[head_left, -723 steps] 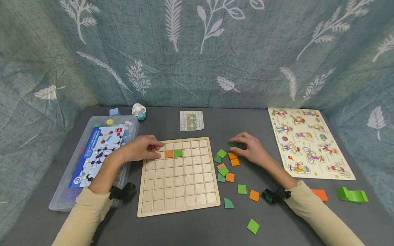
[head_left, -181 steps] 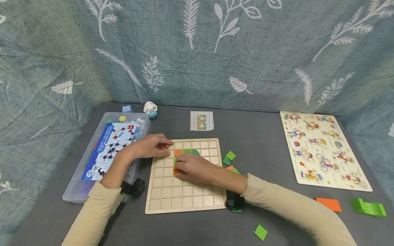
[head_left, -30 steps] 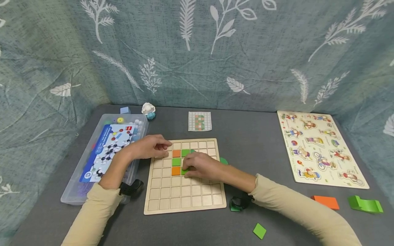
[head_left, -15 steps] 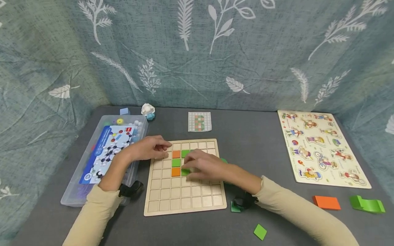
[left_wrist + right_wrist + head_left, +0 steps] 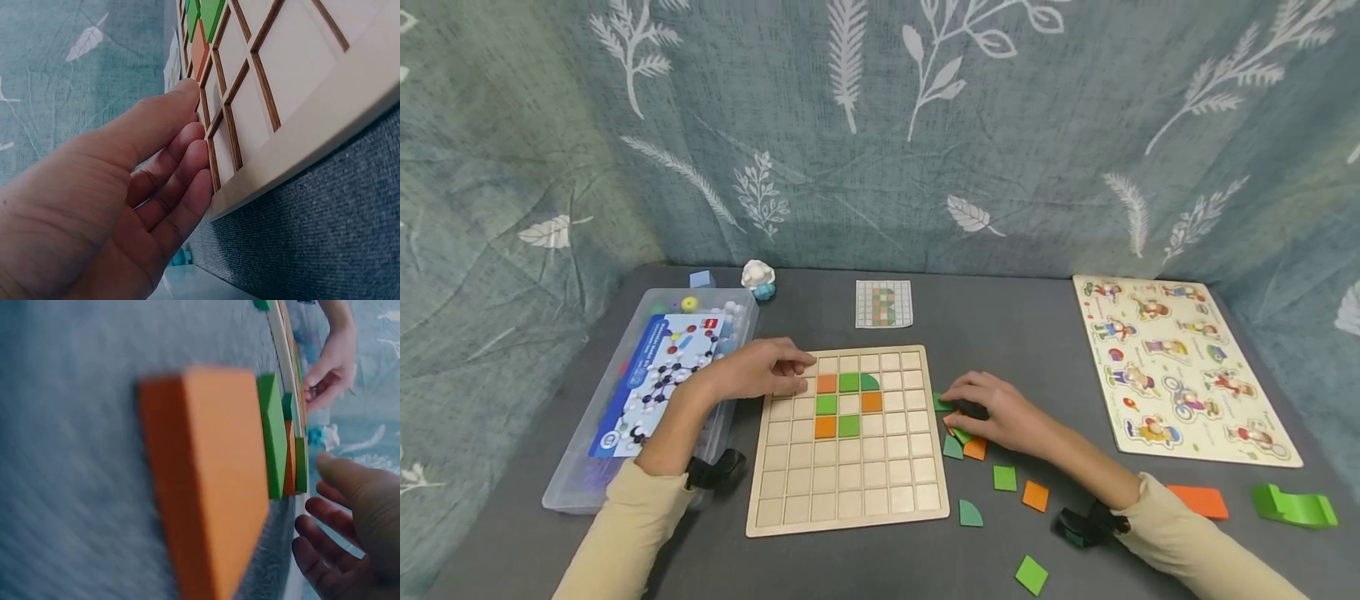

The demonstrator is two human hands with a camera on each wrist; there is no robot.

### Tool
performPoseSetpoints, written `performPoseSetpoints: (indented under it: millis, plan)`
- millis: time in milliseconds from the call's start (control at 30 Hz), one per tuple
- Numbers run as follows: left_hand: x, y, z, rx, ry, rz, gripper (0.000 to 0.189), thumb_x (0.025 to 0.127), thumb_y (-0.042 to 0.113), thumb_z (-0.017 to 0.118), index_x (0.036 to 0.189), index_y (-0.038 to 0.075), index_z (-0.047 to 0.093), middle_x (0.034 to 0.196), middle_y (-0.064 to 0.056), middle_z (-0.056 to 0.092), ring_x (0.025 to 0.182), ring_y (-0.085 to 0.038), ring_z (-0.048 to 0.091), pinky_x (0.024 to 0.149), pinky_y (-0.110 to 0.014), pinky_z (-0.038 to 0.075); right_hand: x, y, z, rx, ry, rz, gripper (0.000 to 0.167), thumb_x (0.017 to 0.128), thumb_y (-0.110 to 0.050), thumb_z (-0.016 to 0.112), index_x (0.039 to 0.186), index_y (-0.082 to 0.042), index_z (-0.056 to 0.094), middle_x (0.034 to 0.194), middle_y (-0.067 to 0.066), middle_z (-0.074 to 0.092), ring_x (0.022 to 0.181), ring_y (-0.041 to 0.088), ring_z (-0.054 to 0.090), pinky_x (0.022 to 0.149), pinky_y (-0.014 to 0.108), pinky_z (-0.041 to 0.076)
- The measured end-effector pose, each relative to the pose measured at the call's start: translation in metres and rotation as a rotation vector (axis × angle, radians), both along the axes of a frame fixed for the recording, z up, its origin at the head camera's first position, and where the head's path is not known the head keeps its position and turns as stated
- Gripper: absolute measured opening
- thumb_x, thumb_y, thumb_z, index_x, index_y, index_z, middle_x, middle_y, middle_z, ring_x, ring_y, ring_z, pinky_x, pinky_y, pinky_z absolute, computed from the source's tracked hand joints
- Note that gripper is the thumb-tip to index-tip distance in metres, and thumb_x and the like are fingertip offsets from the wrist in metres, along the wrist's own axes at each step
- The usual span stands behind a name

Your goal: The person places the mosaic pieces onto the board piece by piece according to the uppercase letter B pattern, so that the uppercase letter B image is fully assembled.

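A square wooden grid board (image 5: 850, 475) lies in the middle of the table. Orange and green square tiles and a dark green quarter-round tile (image 5: 869, 382) sit in its upper cells, with a green square tile (image 5: 848, 426) in the third filled row. My left hand (image 5: 760, 368) rests at the board's upper left edge, fingers relaxed; the left wrist view has its fingertips (image 5: 199, 181) right at the rim. Beyond the board's right edge, my right hand (image 5: 1000, 410) hovers over a loose tile pile (image 5: 974, 448), partly hiding it, with thumb and fingers apart and nothing between them.
A small pattern card (image 5: 883, 304) lies behind the board. A clear plastic box (image 5: 557, 492) stands at left beside a white-and-blue figurine (image 5: 758, 279). At right are a picture puzzle board (image 5: 1187, 367), an orange block (image 5: 1198, 502) and a green block (image 5: 1294, 505).
My right hand has let go of the green tile in the board's third filled row and moved right to the loose tiles. My left hand has stayed at the board's edge.
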State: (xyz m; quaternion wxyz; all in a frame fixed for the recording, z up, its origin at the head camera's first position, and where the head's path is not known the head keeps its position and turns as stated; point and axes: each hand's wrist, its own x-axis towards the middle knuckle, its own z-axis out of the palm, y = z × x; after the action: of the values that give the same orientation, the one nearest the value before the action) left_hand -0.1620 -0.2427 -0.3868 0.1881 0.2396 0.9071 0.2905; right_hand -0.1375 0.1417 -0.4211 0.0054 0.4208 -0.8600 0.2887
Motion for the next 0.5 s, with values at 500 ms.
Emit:
performPoseSetpoints:
  millis: [500]
  plan:
    - [0.001,-0.002,0.001,-0.004,0.019,-0.005,0.040,0.092,0.019,0.066,0.126,-0.001,0.063,0.101,-0.007,0.063,0.085,-0.012,0.054,0.075,-0.025,0.047,-0.013,-0.017,0.007,0.141,-0.058,-0.031,0.027,0.089,-0.021,0.070,0.112,-0.007,0.070,0.111,0.005,0.064,0.092,0.016,0.061,0.076,0.029,0.051]
